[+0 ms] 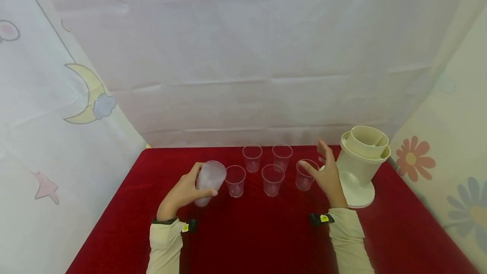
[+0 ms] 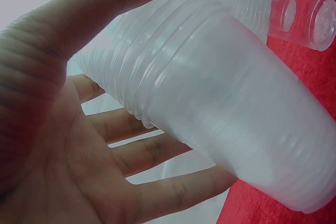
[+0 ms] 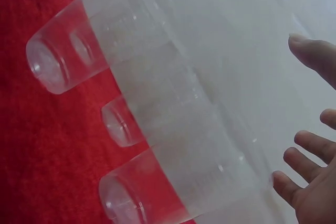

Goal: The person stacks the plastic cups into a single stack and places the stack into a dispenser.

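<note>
In the head view my left hand [image 1: 187, 189] grips a stack of nested clear plastic cups [image 1: 208, 180], which leans to one side. The left wrist view shows the stack [image 2: 231, 93] close up, its rims nested together, with the thumb over it and the fingers along the underside. My right hand [image 1: 328, 174] is beside the rightmost single plastic cup [image 1: 305, 180], thumb and fingers spread apart. In the right wrist view the right hand [image 3: 320, 182] has nothing between its fingers, and single cups [image 3: 63, 51] stand away from it.
Several single clear cups stand in two rows, among them a front-left cup [image 1: 236, 187], a front-middle cup [image 1: 272, 186] and two back cups [image 1: 253, 162]. A cream-coloured plastic stand with round cylinders [image 1: 355, 168] is at the right. A red cloth [image 1: 251, 236] covers the table.
</note>
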{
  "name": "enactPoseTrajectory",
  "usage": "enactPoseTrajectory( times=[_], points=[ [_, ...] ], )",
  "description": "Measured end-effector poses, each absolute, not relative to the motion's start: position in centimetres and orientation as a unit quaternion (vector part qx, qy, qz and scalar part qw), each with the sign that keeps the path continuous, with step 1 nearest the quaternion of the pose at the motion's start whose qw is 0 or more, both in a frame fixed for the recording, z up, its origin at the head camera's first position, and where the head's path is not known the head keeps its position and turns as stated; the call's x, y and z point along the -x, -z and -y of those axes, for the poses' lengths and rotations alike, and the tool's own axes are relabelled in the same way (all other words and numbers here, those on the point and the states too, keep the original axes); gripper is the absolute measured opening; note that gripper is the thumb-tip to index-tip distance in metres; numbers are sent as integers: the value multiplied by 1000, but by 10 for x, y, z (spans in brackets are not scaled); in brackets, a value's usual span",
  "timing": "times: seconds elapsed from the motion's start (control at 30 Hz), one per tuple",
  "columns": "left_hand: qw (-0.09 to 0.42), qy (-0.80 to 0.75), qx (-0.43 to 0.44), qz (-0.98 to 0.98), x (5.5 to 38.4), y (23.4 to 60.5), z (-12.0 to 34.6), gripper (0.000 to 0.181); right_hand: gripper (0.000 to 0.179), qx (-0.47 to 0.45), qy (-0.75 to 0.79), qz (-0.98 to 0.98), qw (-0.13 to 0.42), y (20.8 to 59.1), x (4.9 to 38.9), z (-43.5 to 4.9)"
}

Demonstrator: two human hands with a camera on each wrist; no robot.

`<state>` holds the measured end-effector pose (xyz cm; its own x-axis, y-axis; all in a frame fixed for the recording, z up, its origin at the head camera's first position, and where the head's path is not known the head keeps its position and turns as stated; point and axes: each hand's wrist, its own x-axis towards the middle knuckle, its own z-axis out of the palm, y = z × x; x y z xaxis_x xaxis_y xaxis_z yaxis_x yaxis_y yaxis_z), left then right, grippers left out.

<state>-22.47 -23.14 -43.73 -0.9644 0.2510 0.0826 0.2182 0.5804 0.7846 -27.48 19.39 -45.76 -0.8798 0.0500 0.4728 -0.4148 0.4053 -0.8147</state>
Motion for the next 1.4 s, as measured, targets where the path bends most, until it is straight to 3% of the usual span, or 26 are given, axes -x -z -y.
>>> enactPoseTrajectory(
  times=[0.77, 1.4],
  points=[
    [19, -438, -129, -889, 225, 440, 232, 81, 100, -87, -537, 834, 91, 480, 285, -205],
    [15, -441, -146, -886, 226, 440, 233, 79, 105, -92, -511, 853, 44, 487, 287, -210]
  ],
)
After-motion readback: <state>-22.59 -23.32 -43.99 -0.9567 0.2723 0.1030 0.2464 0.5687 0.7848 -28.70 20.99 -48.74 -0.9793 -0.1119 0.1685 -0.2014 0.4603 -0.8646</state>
